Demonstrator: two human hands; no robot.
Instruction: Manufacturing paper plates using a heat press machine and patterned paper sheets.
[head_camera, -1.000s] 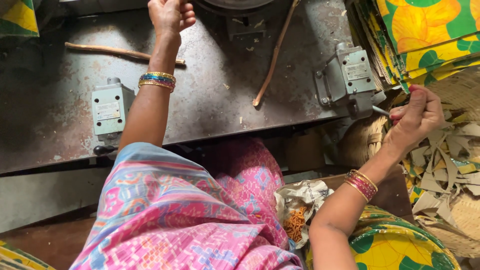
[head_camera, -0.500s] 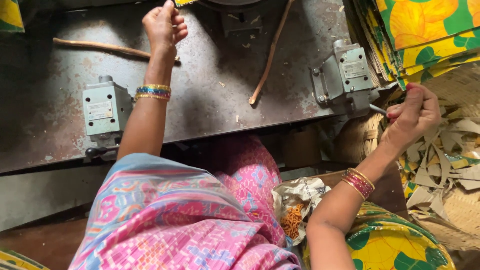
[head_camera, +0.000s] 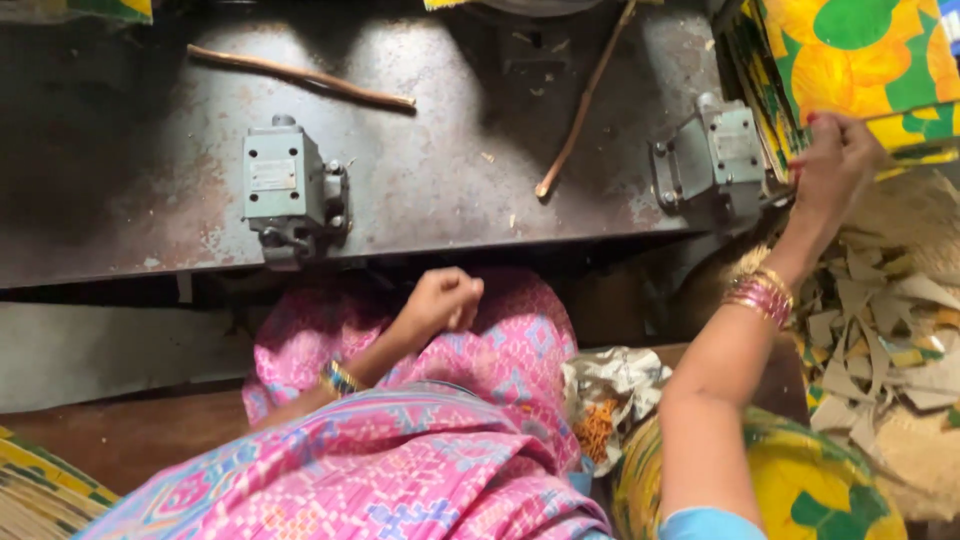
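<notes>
- Your right hand (head_camera: 835, 160) reaches up to the stack of yellow, green and orange printed sheets (head_camera: 850, 60), fingers closed on its lower edge; the stack runs off the top and right of the frame, so its full size is hidden.
- Your left hand (head_camera: 445, 298) rests on your lap on the pink patterned cloth (head_camera: 500, 360), loosely curled; you cannot tell whether anything lies inside it.
- The grey metal machine bed (head_camera: 440, 180) is cut off at the top, and whatever sits at its top middle is mostly out of view.
- Two grey switch boxes (head_camera: 285, 185) are bolted to its front; the right one (head_camera: 715, 155) stands just beside the stack.
- Cardboard trimmings (head_camera: 880, 340) pile below your right wrist.
- A crumpled wrapper (head_camera: 610, 395) holds something orange, too blurred to identify.
</notes>
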